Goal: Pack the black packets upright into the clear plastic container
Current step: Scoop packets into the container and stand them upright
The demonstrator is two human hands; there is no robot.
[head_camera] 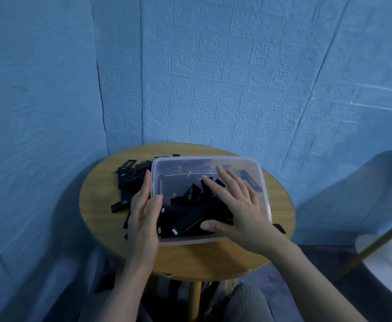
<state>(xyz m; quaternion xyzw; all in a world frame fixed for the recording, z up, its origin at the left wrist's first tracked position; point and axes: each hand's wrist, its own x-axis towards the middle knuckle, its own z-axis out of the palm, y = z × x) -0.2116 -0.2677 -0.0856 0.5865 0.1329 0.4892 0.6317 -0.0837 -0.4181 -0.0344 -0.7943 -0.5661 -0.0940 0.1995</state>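
two hands work at the clear plastic container (210, 159), which sits at the lower centre of the frame on a round wooden table (97, 212). the left hand (144, 214) lies along the container's left wall, fingers straight and close together on the outside and the thumb hooked over the rim; that looks like a bracing hold, keeping the light tub from sliding while the other hand pushes inside it. the right hand (234, 205) reaches in from the lower right with its fingers straight and slightly spread, thumb out to the left, palm flat on the packets in the container (190, 219). nothing is pinched; the flat palm seems meant to press or sweep the heap toward the near wall.

those packets lie tumbled and mostly flat or slanted, crowded into the near half, while the far half shows bare floor. so the upright packing is, by my reading, barely begun. many loose packets (130, 180) are piled on the table just left of the container, touching its wall, within easy reach of the left hand. one more packet end (279, 228) pokes out by the right wrist.
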